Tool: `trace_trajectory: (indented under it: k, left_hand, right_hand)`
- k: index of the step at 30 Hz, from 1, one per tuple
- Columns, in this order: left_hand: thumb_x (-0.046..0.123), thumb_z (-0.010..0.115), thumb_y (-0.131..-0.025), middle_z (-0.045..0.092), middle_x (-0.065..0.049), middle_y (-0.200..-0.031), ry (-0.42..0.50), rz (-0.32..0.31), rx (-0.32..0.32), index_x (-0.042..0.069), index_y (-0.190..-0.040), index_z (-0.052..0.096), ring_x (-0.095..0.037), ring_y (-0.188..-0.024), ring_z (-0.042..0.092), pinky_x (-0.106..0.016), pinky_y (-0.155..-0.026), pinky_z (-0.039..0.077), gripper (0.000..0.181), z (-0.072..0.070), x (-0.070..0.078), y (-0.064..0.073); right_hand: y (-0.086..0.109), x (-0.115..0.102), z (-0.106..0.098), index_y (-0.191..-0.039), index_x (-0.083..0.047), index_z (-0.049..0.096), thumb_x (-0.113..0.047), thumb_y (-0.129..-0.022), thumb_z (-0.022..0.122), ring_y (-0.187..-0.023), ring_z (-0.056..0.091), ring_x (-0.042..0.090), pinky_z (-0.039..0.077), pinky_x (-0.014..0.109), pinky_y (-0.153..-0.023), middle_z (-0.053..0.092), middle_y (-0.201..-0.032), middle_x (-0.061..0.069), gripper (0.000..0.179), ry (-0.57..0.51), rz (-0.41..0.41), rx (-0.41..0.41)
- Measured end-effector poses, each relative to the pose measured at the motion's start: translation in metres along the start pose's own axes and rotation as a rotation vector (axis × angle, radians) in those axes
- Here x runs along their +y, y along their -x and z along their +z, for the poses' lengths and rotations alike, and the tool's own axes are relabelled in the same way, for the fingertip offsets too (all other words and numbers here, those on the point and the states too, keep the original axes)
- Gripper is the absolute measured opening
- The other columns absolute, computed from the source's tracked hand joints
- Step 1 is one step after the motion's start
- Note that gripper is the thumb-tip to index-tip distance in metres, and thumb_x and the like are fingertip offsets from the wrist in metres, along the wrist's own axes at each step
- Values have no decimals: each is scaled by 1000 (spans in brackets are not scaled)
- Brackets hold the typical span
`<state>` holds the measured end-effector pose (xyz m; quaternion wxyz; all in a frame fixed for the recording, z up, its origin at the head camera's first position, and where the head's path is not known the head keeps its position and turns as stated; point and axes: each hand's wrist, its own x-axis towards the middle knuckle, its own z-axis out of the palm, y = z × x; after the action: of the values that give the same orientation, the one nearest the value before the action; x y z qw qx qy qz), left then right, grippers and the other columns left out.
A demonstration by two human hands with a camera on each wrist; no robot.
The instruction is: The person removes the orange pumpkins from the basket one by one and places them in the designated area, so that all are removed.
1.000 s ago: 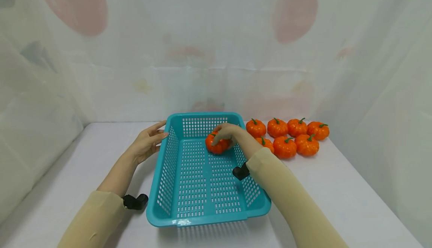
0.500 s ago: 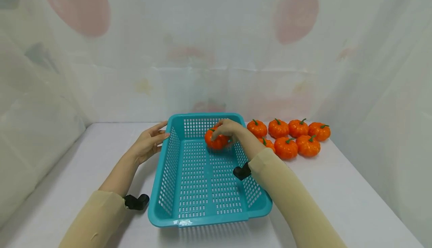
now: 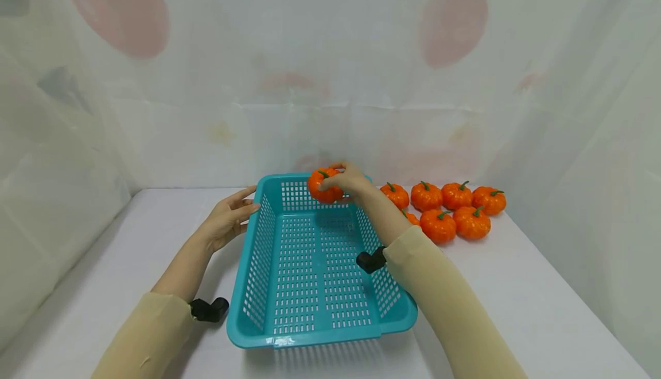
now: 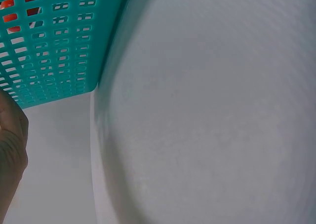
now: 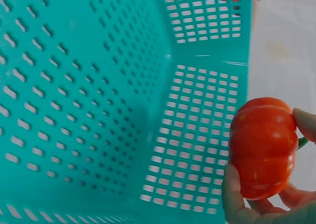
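Observation:
Over the far end of a teal plastic basket (image 3: 321,342), my right hand (image 3: 353,183) grips a small orange pumpkin (image 3: 323,190) with a green stem. In the right wrist view thumb and fingers wrap the pumpkin (image 5: 262,147) from both sides, up near the basket's rim. My left hand (image 3: 223,221) is at the basket's left side, thumb and fingertips right at the rim. The left wrist view catches only part of that hand (image 4: 11,140) beside the perforated basket wall (image 4: 54,46). The basket's slotted floor shows bare.
Several more small orange pumpkins (image 3: 438,226) stand in two rows on the white table (image 3: 516,287), right of the basket. A pale printed curtain (image 3: 330,69) hangs behind the table and along both sides.
My right hand has lifted the pumpkin from the basket's floor at the far right, up and slightly left to rim height. My left hand has stayed at the basket's left rim.

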<state>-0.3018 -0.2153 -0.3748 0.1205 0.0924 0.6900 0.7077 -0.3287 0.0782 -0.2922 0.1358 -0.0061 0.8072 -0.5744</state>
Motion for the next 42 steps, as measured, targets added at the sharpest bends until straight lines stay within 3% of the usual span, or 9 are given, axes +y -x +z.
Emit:
trace_trajectory:
  k: [11,16,28,34,42]
  left_hand:
    - [17,59,-99,55,1,-109,4,6,-3,15,-159,18,-3,-85,67,-20,-76,59,73,2,1,0]
    - [18,60,-99,54,2,-110,-4,7,2,16,-159,18,-3,-86,67,-20,-76,59,74,2,1,-2]
    - [18,60,-99,52,1,-111,-7,9,-1,15,-159,18,-4,-89,66,-20,-79,58,74,2,-1,-4]
    - [17,60,-99,53,1,-110,-5,7,5,16,-159,18,-3,-88,66,-20,-78,58,73,2,-2,-5]
    - [20,62,-98,54,3,-109,-14,4,8,16,-159,18,-3,-87,66,-21,-79,58,75,0,-4,-6]
  right_hand:
    - [21,-28,-21,-147,-17,38,-10,-82,74,-133,46,37,48,53,-106,38,-153,14,74,-76,-107,17]
    - [28,-29,-40,-148,-20,38,-12,-83,75,-134,47,36,50,52,-105,32,-157,13,76,-40,-131,69]
    - [34,-2,-103,-155,-18,28,-20,-88,72,-139,44,33,46,49,-110,20,-164,14,80,13,-80,172]
    - [41,11,-131,-157,-15,20,-24,-90,70,-139,42,34,45,48,-112,22,-163,14,84,60,-37,210]
    - [47,36,-161,-157,-4,13,-26,-91,68,-138,38,36,44,48,-113,18,-163,18,89,110,32,285]
